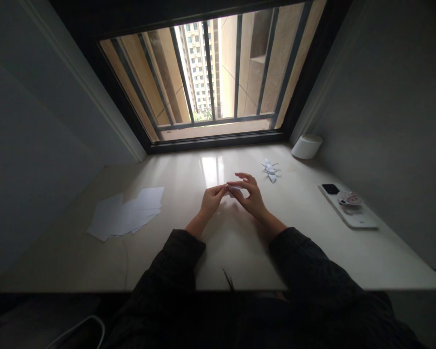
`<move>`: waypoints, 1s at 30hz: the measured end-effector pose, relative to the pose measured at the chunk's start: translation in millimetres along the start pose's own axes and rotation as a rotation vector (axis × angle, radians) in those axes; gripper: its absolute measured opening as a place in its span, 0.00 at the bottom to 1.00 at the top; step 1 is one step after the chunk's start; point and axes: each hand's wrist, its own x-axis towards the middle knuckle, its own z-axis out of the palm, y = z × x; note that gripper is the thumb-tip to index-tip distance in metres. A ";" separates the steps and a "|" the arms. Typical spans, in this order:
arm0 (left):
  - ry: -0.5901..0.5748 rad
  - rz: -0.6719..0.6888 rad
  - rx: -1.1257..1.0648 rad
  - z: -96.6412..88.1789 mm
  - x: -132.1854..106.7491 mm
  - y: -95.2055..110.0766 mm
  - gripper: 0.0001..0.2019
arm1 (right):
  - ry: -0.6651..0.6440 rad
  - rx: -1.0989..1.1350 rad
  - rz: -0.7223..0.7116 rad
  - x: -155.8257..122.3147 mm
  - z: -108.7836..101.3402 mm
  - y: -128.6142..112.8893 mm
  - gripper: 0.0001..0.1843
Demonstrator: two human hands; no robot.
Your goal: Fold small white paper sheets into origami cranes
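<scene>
Between my two hands, over the middle of the pale sill top, is a small piece of folded white paper (235,192). My left hand (211,199) pinches its left end with thumb and fingers. From the other side, my right hand (252,196) grips the paper between thumb and forefinger, its other fingers raised. The fingers cover much of the paper, so its exact shape cannot be made out. Beyond my right hand lies a folded white paper figure (271,170) with thin pointed limbs.
Loose white paper sheets (131,212) lie overlapping on the left. On the right rests a white phone (349,206) with a round grip on its back. A white cylindrical object (306,146) stands in the far right corner, near the barred window (218,138).
</scene>
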 end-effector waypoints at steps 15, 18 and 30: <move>0.058 -0.172 -0.200 -1.0 1.2 -6.8 0.20 | -0.150 0.266 0.248 0.1 7.7 13.2 0.19; 0.085 -0.223 -0.290 0.3 1.7 -6.6 0.20 | -0.145 0.405 0.364 0.6 10.9 10.8 0.20; 0.231 -0.198 -0.351 4.5 1.3 0.6 0.21 | 0.014 0.571 0.674 -2.7 16.5 0.9 0.20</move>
